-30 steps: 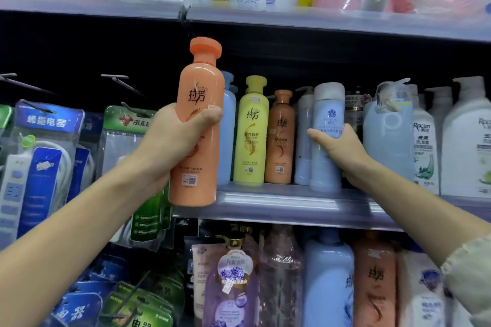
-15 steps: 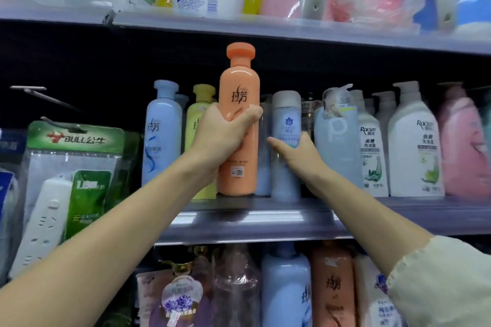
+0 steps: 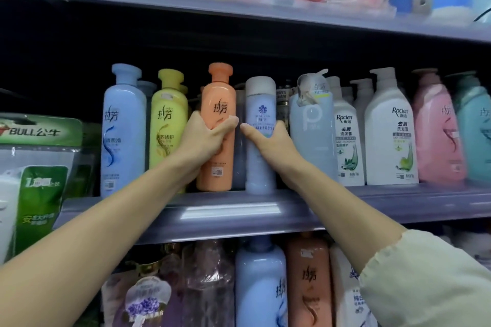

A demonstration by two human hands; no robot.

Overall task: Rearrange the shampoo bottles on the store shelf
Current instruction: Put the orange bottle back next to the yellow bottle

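Observation:
My left hand [image 3: 203, 141] grips an orange shampoo bottle [image 3: 218, 103] that stands upright on the middle shelf [image 3: 239, 210], between a yellow bottle [image 3: 167, 125] and a pale blue cylindrical bottle [image 3: 260, 103]. My right hand [image 3: 268, 141] is wrapped around that pale blue cylindrical bottle, thumb towards the orange one. A light blue bottle [image 3: 122, 125] stands at the row's left end. The lower part of both held bottles is partly hidden by my hands.
To the right stand a translucent blue pump bottle [image 3: 310, 125], two white Raclen bottles [image 3: 390, 135], a pink one [image 3: 435, 135] and a teal one. Packaged power strips [image 3: 39, 167] hang at left. Shelves above and below hold more bottles.
My left hand carried the orange bottle from the shelf's left end rightwards and down into the row, beside the yellow bottle. My right hand stayed on the pale blue bottle.

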